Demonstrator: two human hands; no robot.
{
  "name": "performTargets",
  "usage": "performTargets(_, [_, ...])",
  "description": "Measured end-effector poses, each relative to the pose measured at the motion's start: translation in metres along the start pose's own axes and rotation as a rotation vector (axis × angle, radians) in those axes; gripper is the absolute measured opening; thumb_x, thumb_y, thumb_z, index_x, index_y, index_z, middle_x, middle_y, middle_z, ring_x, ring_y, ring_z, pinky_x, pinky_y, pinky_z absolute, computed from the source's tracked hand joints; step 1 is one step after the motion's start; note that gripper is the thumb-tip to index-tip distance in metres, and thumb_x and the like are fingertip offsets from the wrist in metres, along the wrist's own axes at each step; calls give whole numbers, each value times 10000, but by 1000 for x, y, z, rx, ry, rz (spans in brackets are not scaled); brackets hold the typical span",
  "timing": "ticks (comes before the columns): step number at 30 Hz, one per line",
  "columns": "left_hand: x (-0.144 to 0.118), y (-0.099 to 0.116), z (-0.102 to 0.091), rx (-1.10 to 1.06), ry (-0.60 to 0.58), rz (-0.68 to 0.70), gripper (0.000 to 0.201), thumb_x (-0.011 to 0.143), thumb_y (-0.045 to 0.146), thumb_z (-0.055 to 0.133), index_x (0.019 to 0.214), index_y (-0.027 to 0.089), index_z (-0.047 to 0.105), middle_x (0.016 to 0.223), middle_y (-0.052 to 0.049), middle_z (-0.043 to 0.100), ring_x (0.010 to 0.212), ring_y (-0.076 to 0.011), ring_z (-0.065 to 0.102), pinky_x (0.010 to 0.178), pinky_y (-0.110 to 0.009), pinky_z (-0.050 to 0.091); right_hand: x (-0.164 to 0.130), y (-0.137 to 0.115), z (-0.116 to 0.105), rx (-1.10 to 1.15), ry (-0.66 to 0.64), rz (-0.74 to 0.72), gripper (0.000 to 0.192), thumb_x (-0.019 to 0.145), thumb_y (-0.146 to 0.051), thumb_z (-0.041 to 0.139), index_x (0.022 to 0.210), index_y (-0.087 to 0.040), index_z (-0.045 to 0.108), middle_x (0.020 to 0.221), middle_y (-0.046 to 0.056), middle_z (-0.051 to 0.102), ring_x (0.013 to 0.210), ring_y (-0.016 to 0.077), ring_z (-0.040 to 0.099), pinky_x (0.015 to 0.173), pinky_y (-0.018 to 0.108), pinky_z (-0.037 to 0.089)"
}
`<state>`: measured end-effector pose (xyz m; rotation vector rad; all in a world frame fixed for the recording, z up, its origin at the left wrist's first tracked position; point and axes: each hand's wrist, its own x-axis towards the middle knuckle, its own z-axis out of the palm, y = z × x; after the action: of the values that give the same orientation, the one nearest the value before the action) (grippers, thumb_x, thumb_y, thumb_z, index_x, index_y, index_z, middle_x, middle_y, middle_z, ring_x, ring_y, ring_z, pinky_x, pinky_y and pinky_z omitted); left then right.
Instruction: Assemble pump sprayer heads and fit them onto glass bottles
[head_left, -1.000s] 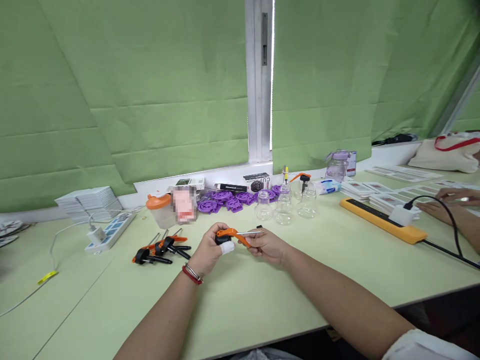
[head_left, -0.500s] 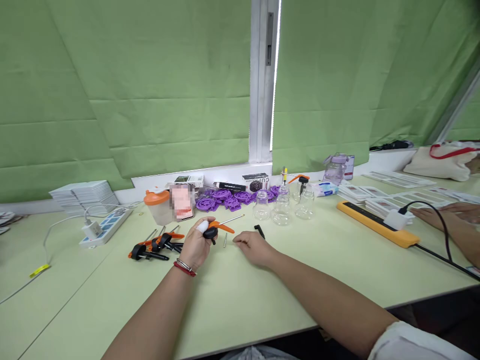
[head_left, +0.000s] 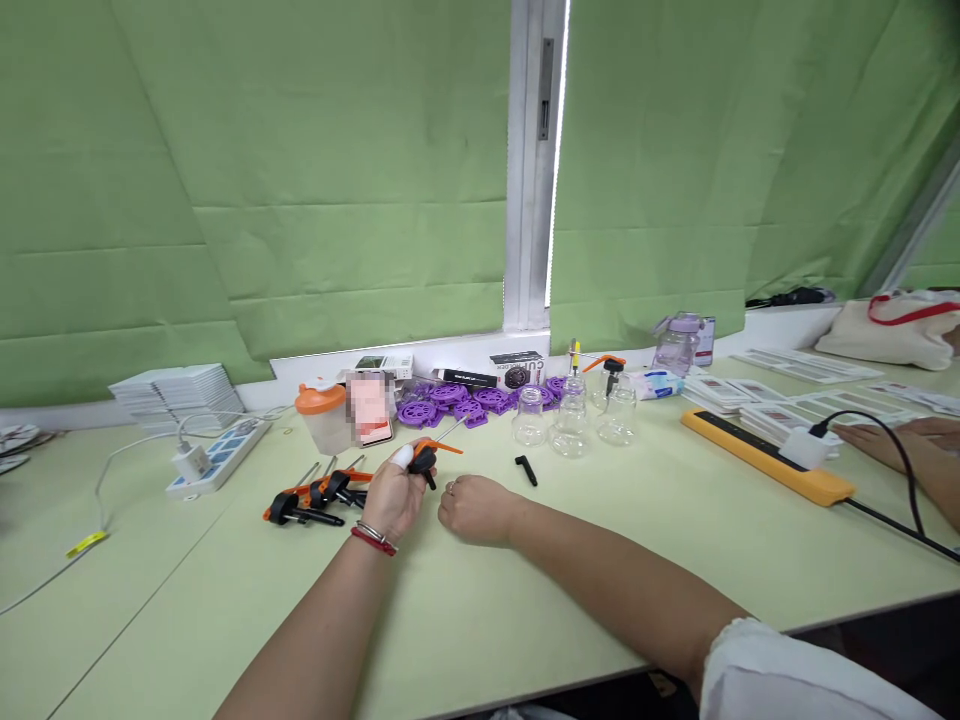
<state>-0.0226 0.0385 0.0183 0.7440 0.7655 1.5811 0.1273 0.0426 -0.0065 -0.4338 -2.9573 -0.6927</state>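
Observation:
My left hand (head_left: 397,500) is closed around a black-and-orange piece (head_left: 424,460) with a rounded black body, an orange arm and a thin metal rod sticking up to the right. A white cover sits on my left thumb. Close to its right, my right hand (head_left: 476,508) is closed with the fingers curled; whatever they hold is hidden. A small black angled part (head_left: 526,470) lies on the table beyond my right hand. Left of my left hand lie several similar black-and-orange pieces (head_left: 319,492) with metal rods.
Several clear glass jars (head_left: 570,436) stand behind, beside purple openwork parts (head_left: 450,396). A phone (head_left: 369,408) leans near an orange-lidded cup (head_left: 324,418). Power strips lie left (head_left: 232,455) and right (head_left: 765,455). Another person's hand (head_left: 877,440) rests at far right.
My right hand has moved left, closer to my left hand and away from the black angled part. A short metal rod seen between the hands is no longer visible. The view has shifted slightly.

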Motion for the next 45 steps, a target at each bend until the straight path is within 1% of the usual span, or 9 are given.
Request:
performTargets(5, [-1, 0, 1, -68, 3, -58, 165, 775, 171, 542, 849, 102, 672, 858, -85, 639, 738, -147, 566, 655, -285, 473, -5, -4, -17, 121, 323, 27, 179, 825, -64, 427, 804, -143, 586, 740, 74, 638, 711, 168, 566, 640, 293, 425])
performTargets(9, [-4, -3, 4, -74, -58, -90, 170, 774, 147, 538, 846, 89, 680, 882, -106, 649, 764, -161, 576, 654, -283, 464, -7, 5, -56, 569, 846, 442, 147, 815, -123, 475, 848, -168, 611, 809, 52, 665, 741, 141, 588, 701, 269, 466])
performTargets(12, [-8, -7, 6, -26, -113, -119, 175, 774, 175, 566, 880, 97, 682, 885, -104, 653, 755, -172, 573, 644, -301, 459, -1, 20, -73, 910, 1033, 728, 113, 797, -179, 521, 819, -165, 631, 760, 31, 665, 690, 130, 604, 668, 255, 493])
performTargets(17, [-16, -11, 12, -2, -248, -158, 216, 756, 211, 619, 935, 107, 680, 947, -106, 659, 816, -194, 580, 674, -306, 451, 12, 35, -59, 1311, 924, 859, 111, 731, -202, 577, 815, -158, 636, 713, 14, 656, 625, 143, 635, 586, 263, 520])
performTargets(21, [-18, -12, 13, 10, -271, -209, 261, 738, 217, 642, 977, 117, 672, 868, -87, 666, 810, -201, 583, 695, -315, 443, 15, 36, -46, 1412, 781, 899, 96, 707, -167, 586, 795, -163, 624, 675, -2, 638, 586, 149, 645, 545, 264, 523])
performTargets(28, [-19, -13, 12, 28, -308, -306, 277, 752, 236, 633, 1003, 123, 659, 885, -87, 664, 840, -209, 585, 707, -320, 433, 13, 41, -35, 1553, 727, 911, 75, 695, -113, 587, 751, -163, 590, 665, -18, 593, 555, 134, 636, 564, 283, 554])
performTargets(37, [-25, -10, 18, 66, -282, -375, 181, 748, 264, 637, 846, 112, 643, 863, -99, 654, 830, -216, 588, 683, -321, 439, 12, 39, -34, 1492, 652, 860, 85, 684, -98, 593, 733, -166, 586, 641, -19, 582, 567, 123, 603, 561, 269, 542])
performTargets(42, [-25, -10, 20, 55, -316, -380, 215, 787, 294, 602, 901, 114, 633, 874, -90, 644, 828, -202, 584, 700, -315, 448, 13, 37, -25, 1466, 635, 1062, 98, 693, -100, 582, 760, -171, 577, 636, -19, 594, 537, 129, 606, 512, 251, 512])
performTargets(45, [-22, -11, 18, 41, -277, -365, 222, 801, 304, 591, 926, 122, 620, 892, -84, 644, 838, -197, 586, 719, -316, 457, 10, 30, -23, 1357, 563, 972, 59, 710, -125, 590, 748, -162, 617, 665, 1, 631, 578, 126, 606, 523, 225, 482])
